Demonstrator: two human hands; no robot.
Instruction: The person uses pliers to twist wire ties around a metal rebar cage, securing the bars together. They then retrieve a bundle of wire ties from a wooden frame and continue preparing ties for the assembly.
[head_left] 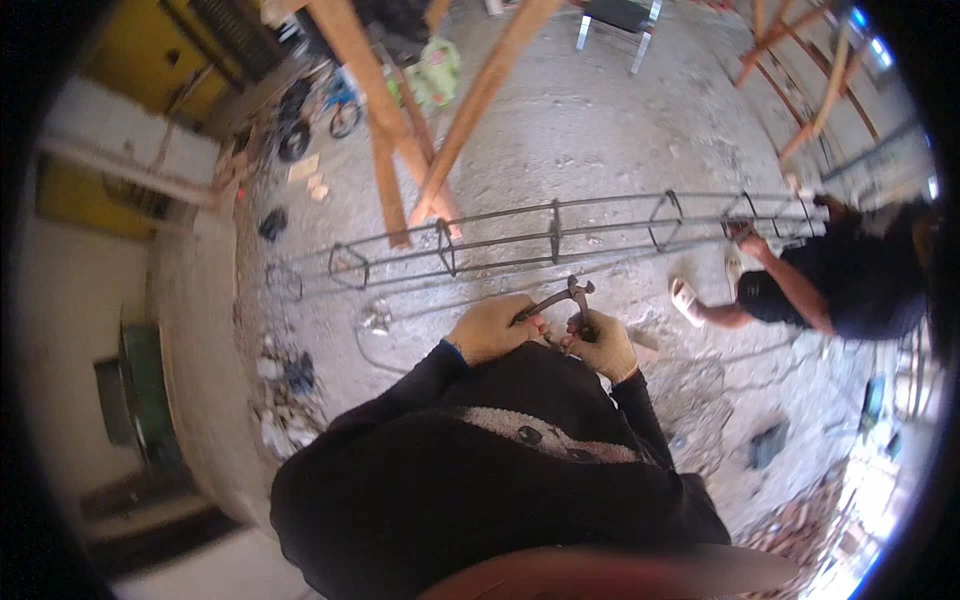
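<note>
Close to my body, a pair of dark metal pincers (pixel 578 291) is held with its handles spread apart and its jaws pointing away from me. My left hand (pixel 488 330), in a cream work glove with bare fingertips, closes round one handle. Round the other handle wraps my right hand (pixel 608 348), gloved the same way. Small details between the fingertips are too fine to make out. Just beyond the pincers, a long steel rebar cage (pixel 556 232) with square stirrups runs from left to right; neither hand touches it.
At the right, a co-worker in dark clothes (pixel 870 275) has a hand (pixel 752 245) at the cage's end. Crossed wooden planks (pixel 400 135) stand beyond the cage. Rubble (pixel 290 400) lies at the left, bricks (pixel 800 520) at the lower right, and a black chair (pixel 618 15) stands far off.
</note>
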